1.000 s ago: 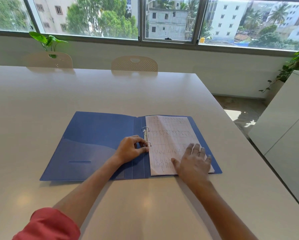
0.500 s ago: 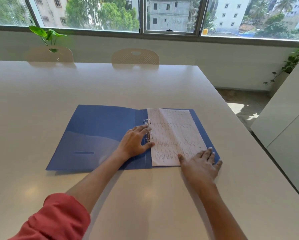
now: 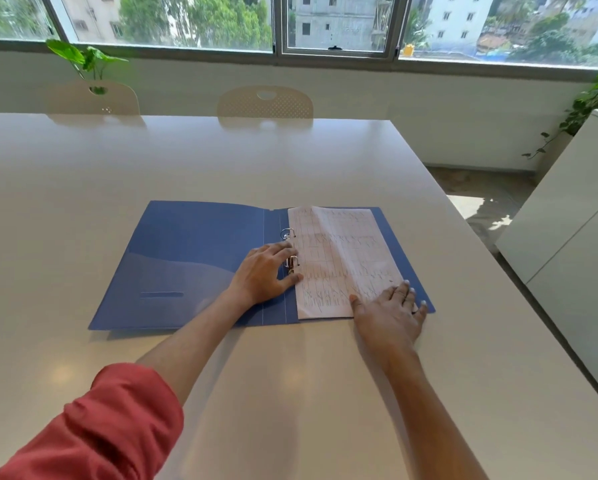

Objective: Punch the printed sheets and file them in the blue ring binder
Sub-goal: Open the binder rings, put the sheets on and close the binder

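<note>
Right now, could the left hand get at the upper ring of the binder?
Probably yes. The left hand lies flat on the spine by the lower ring, and the upper ring stands just beyond its fingers, uncovered, with the sheets lying to its right.

Open blue plastic ring binder (image 3: 200,258) flat on pale smooth table (image 3: 221,161), printed grid-lined paper sheets (image 3: 342,261) on its metal rings (image 3: 289,247). Left hand (image 3: 264,271) flat beside the rings; right hand (image 3: 391,313) spread over the sheets' near right corner.
</note>
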`<state>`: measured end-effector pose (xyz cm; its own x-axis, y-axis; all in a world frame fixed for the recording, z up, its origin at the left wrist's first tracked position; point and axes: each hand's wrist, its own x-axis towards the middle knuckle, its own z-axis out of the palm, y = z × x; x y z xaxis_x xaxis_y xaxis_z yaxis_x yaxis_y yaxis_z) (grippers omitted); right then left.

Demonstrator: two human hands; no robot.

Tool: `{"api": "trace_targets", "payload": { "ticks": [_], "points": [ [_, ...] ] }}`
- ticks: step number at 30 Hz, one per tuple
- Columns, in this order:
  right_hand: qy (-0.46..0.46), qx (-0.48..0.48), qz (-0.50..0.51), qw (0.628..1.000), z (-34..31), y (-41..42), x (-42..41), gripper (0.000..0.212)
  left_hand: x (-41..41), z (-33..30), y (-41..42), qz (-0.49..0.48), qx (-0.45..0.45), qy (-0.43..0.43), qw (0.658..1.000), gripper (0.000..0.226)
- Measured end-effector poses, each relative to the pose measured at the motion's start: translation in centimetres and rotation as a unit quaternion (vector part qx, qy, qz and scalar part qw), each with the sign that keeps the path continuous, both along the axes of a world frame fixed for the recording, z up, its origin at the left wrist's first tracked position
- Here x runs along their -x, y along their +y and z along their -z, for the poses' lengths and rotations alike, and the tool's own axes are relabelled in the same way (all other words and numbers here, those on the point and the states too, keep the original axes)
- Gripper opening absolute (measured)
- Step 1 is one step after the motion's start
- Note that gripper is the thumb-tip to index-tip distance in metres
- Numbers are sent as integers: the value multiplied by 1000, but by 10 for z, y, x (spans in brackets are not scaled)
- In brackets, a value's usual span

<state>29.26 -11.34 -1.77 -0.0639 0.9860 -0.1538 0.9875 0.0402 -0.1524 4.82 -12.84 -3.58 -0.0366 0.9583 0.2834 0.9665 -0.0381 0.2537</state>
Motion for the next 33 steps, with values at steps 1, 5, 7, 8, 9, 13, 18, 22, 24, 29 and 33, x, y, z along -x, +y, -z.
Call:
{"api": "trace_targets", "payload": {
  "ticks": [1, 5, 7, 8, 9, 13, 18, 22, 24, 29, 33],
  "points": [
    [3, -8, -3, 1000, 0, -1, 0, 85, 0, 0, 0, -1, 0, 1, 1000, 58],
    [12, -53, -31, 998, 1, -4, 6, 71, 0, 1, -1, -5, 2, 7, 1000, 59],
    [47, -73, -51, 995, 2, -5, 9, 62, 2, 2, -1, -1, -4, 5, 1000, 60],
    [70, -85, -60, 992, 2, -5, 9, 59, 2, 2, -1, 2, -7, 2, 1000, 60],
    [92, -99, -70, 988, 0, -5, 10, 58, 1, 1, -1, 4, -8, -3, 1000, 61],
    [193, -153, -108, 963, -14, -4, 21, 65, 1, -4, -5, 11, -14, -95, 995, 65],
    [167, -239, -237, 927, -25, -30, 50, 80, 0, -45, -18, -126, -77, -643, 751, 46],
    [118, -228, -391, 884, -19, -61, 72, 86, 24, -69, -31, -192, -24, -743, 641, 45],
    [146, -212, -432, 865, -17, -72, 74, 81, 35, -70, -36, -236, -17, -715, 658, 31],
    [333, -214, -228, 890, -18, -71, 60, 62, 65, -59, -55, -283, -19, -707, 647, 10],
    [170, -186, -31, 967, -20, -40, 38, 63, 81, -60, -65, -269, -31, -686, 675, 17]
  ]
}}
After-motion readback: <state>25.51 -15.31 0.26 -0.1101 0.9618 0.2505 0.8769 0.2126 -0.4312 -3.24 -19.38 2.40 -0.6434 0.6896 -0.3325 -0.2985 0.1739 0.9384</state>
